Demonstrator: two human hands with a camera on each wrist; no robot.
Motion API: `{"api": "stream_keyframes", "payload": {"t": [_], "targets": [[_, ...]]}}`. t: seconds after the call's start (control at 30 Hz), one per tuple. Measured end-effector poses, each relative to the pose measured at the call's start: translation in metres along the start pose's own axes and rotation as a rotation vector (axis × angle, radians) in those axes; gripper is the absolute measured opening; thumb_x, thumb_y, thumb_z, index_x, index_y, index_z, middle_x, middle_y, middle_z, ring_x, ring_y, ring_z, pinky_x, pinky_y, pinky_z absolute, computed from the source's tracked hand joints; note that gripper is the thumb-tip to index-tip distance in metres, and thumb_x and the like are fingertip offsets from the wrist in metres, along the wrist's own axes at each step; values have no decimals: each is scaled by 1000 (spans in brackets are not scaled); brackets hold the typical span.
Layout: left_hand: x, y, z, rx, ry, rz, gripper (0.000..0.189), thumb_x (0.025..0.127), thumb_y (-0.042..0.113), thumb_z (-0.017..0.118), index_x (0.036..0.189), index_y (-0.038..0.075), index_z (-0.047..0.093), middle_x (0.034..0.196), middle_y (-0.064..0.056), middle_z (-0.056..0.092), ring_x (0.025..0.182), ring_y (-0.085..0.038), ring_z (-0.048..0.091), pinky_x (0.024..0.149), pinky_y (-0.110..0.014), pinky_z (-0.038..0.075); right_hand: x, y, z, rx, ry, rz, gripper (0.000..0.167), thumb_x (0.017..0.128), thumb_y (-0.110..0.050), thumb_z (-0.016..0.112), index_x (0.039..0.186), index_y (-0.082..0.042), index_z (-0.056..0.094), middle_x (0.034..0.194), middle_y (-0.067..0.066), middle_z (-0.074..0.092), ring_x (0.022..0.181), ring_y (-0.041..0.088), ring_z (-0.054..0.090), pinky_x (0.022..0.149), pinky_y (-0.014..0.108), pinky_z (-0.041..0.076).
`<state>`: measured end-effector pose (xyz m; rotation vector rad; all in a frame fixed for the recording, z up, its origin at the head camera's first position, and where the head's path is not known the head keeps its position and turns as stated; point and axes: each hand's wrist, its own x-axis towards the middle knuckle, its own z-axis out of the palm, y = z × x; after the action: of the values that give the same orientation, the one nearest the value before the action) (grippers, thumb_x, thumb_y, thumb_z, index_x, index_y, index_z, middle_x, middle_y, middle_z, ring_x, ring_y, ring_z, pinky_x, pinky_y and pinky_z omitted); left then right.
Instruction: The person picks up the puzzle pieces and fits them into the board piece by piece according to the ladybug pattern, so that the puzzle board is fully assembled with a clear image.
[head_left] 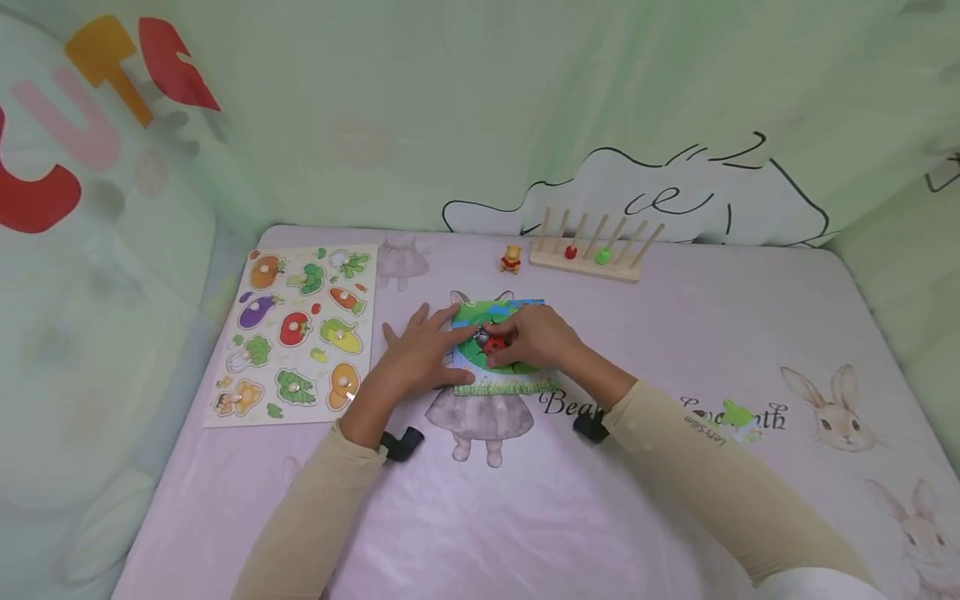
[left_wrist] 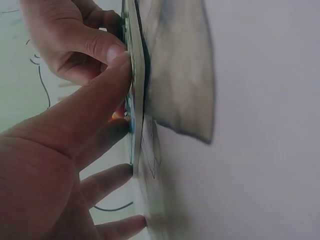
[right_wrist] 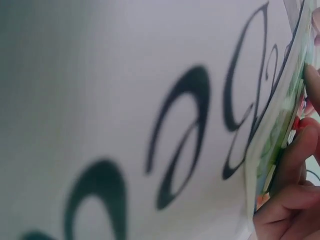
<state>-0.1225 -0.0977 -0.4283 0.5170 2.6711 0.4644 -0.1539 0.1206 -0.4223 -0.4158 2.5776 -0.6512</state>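
Note:
A small picture puzzle board (head_left: pixel 480 379) with a green leaf and a grass strip lies in front of me. On the leaf sits a red, black-spotted ladybug puzzle piece (head_left: pixel 495 344). My right hand (head_left: pixel 538 336) pinches the ladybug between thumb and index finger, flat over the leaf. With fingers spread, my left hand (head_left: pixel 422 356) rests along the board's left side, its index finger reaching toward the ladybug's head. In the left wrist view, the left fingertips (left_wrist: pixel 122 170) touch the board's edge. The right wrist view shows the right fingers (right_wrist: pixel 295 165) curled over the board beside something red.
A vegetable puzzle board (head_left: pixel 311 354) lies at the left. Behind the small board stand a yellow bear figure (head_left: pixel 511 259) and a wooden peg rack (head_left: pixel 585 265) with a red and a green bead. A green cutout (head_left: pixel 737 415) lies by the right sleeve.

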Motion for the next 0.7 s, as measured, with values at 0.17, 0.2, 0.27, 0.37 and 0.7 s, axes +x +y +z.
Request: {"api": "stream_keyframes", "payload": {"t": [0.17, 0.2, 0.27, 0.37, 0.7], "targets": [[1, 0, -1, 12, -12, -8, 78, 87, 54, 76, 155, 37, 43, 172, 2, 21, 159, -42, 9, 106, -89, 10, 1, 4, -4, -15, -27, -44, 61, 81, -46, 85, 136, -27, 65, 89, 3, 73, 87, 17, 49, 66, 30, 34], [1, 0, -1, 15, -15, -9, 78, 87, 54, 76, 155, 38, 43, 172, 2, 21, 159, -42, 9, 106, -89, 10, 1, 6, -5, -18, -37, -61, 62, 82, -46, 84, 137, -27, 64, 88, 3, 72, 87, 17, 50, 66, 29, 35], [1, 1, -2, 16, -18, -13, 78, 86, 54, 76, 155, 38, 43, 171, 1, 21, 159, -42, 9, 106, -88, 9, 2, 10, -7, -21, -59, -101, 62, 84, -44, 83, 140, -26, 62, 82, 2, 68, 83, 17, 50, 65, 29, 35], [1, 1, -3, 21, -23, -21, 78, 86, 55, 77, 154, 38, 44, 171, 1, 22, 159, -42, 9, 106, -88, 10, 2, 15, -10, -8, -89, -146, 62, 87, -41, 81, 143, -25, 61, 76, 0, 61, 78, 16, 51, 64, 29, 37], [3, 3, -3, 20, -27, -35, 78, 84, 55, 78, 153, 39, 46, 171, 2, 23, 158, -42, 11, 107, -87, 12, -7, 31, -18, 51, -109, -211, 54, 88, -37, 81, 138, -25, 67, 82, -2, 62, 77, 16, 52, 67, 30, 41]]}}
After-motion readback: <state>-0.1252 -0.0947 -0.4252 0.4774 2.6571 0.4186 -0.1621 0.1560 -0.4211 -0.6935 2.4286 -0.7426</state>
